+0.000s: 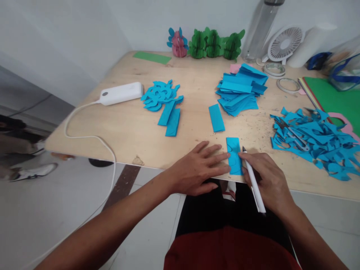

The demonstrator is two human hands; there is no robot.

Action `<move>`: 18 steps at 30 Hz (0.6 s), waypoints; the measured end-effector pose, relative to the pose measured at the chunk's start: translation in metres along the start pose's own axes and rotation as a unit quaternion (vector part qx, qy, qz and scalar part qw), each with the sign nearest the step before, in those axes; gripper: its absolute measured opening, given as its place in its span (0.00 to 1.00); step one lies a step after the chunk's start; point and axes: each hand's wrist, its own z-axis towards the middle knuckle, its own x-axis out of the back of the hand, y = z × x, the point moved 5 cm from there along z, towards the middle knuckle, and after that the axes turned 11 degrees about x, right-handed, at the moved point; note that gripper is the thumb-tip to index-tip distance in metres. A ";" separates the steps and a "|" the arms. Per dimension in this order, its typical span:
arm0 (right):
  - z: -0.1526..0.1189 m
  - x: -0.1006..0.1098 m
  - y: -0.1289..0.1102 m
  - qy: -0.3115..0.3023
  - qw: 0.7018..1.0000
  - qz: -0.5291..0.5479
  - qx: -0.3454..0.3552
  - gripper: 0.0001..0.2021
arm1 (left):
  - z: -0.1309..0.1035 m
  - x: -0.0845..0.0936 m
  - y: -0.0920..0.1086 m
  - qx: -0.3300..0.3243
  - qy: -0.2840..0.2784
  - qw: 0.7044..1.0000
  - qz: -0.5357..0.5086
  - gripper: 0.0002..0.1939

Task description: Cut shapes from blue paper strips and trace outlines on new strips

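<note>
A blue paper strip (235, 156) with dark curved lines drawn on it lies near the table's front edge. My left hand (197, 168) is spread flat, its fingertips on the strip's left edge. In my right hand (267, 178) is a white pen (254, 183), its tip just off the strip's right side; a fingertip touches that side. Another blue strip (216, 118) lies just beyond. Farther back is a pile of folded blue paper (242, 88). Cut blue shapes (159, 95) lie to the left, beside two blue strips (173, 122).
Blue scraps (323, 138) with scissors (295, 137) lie at right, near green sheets (334, 93) and tape rolls (288, 85). Paper figures (212, 45), a fan (285, 43) and a bottle stand behind. A white power bank (122, 93) trails a cable. A person's shoe (33, 171) shows at left.
</note>
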 end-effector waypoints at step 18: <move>0.002 -0.001 -0.003 0.018 1.000 -0.002 0.011 0.19 | 0.000 -0.001 -0.001 -0.002 -0.011 1.000 0.007 0.24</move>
